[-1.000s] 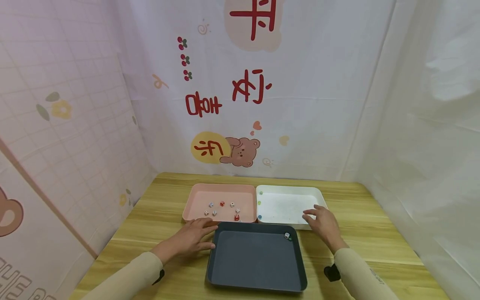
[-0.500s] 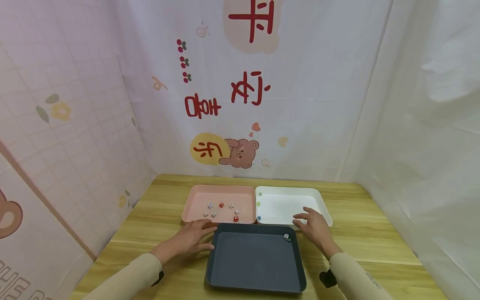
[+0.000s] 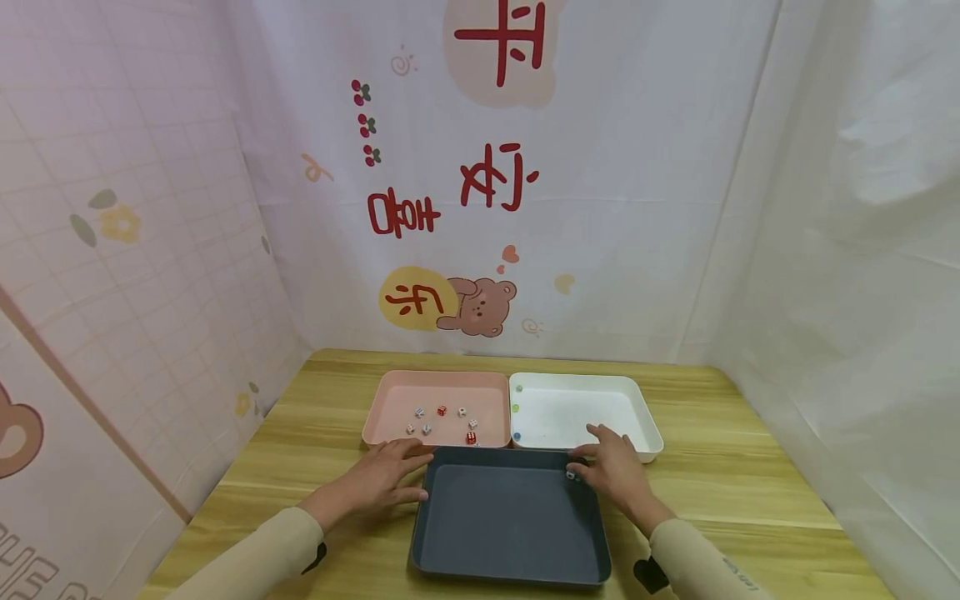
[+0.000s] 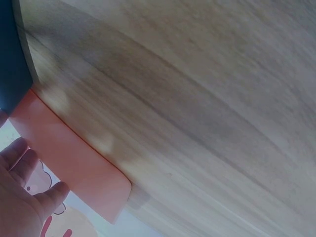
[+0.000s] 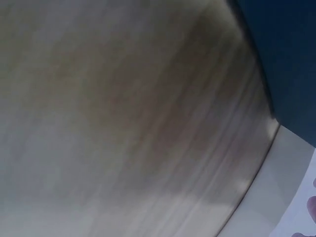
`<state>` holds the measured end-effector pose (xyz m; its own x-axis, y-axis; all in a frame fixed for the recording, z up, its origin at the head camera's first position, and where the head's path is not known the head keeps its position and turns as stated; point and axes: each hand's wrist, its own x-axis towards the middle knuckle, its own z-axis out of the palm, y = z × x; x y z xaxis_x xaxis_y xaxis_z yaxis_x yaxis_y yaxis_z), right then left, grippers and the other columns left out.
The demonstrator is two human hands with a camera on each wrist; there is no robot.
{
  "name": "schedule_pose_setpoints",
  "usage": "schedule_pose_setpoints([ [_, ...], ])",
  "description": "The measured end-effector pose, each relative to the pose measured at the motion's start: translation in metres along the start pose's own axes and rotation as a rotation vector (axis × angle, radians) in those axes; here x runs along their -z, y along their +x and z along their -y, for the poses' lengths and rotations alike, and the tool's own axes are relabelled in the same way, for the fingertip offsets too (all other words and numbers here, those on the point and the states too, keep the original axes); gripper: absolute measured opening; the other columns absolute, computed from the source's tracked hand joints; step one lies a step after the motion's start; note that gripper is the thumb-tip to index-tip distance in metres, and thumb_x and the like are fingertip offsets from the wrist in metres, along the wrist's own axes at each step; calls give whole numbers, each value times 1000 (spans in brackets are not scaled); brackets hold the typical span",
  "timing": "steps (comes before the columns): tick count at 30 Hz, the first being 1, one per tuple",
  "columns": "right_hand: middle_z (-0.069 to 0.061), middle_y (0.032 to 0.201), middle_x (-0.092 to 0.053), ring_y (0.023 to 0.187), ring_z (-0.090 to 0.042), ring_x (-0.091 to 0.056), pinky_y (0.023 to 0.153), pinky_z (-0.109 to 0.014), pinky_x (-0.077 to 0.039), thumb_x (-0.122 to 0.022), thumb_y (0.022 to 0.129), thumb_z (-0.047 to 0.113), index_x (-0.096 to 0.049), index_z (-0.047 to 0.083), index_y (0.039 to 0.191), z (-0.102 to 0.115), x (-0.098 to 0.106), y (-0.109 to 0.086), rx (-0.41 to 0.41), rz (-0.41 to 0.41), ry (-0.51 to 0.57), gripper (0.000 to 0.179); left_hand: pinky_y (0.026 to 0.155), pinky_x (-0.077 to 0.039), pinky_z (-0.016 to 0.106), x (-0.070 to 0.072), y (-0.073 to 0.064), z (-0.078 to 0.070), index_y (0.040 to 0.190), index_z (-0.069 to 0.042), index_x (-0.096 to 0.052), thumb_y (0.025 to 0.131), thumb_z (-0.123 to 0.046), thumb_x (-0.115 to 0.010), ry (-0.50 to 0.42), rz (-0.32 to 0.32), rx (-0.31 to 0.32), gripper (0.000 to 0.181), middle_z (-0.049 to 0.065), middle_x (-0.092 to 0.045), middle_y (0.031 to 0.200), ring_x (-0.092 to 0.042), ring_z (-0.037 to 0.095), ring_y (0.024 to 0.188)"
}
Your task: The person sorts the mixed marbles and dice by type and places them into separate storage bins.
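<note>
A dark grey tray (image 3: 510,521) lies in front of me, with a white die (image 3: 571,475) in its far right corner. My right hand (image 3: 615,471) reaches over that corner. Its thumb and forefinger are beside the die, and no grip on it can be made out. The small green piece by the die is hidden now. At the tray's far left corner rests my left hand (image 3: 378,479), fingers spread along the rim and holding nothing. In the left wrist view, the left hand's fingers (image 4: 52,195) appear beside the pink tray (image 4: 74,158).
Behind the dark tray, the pink tray holds several white dice (image 3: 420,412) and two red dice (image 3: 471,437). To its right, a white tray (image 3: 585,382) has three small pieces along its left side, two green and one blue (image 3: 517,437). A printed curtain (image 3: 600,208) hangs behind.
My right hand has moved left and nearer, from over the white tray to the die in the dark tray's corner. My left hand has stayed at the rim.
</note>
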<state>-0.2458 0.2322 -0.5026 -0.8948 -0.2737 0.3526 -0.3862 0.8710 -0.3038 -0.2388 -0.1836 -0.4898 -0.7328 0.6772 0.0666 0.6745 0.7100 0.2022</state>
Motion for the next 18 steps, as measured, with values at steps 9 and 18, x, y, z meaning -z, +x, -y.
schedule_pose_setpoints([
  [9,-22,134,-58,132,-45,-45,104,-73,-24,-82,79,33,-80,18,95,5,-10,-6,-11,52,-115,22,110,-30,58,-1,0,2,144,-8,-52,96,-46,-61,-8,16,21,63,21,-42,148,-38,37,137],
  [18,-24,134,-57,132,-44,-45,103,-73,-24,-81,80,33,-79,15,92,11,-14,-9,13,98,-240,22,109,-31,57,-4,0,4,144,-9,-52,96,-51,-58,0,14,16,64,20,-42,148,-39,36,137],
])
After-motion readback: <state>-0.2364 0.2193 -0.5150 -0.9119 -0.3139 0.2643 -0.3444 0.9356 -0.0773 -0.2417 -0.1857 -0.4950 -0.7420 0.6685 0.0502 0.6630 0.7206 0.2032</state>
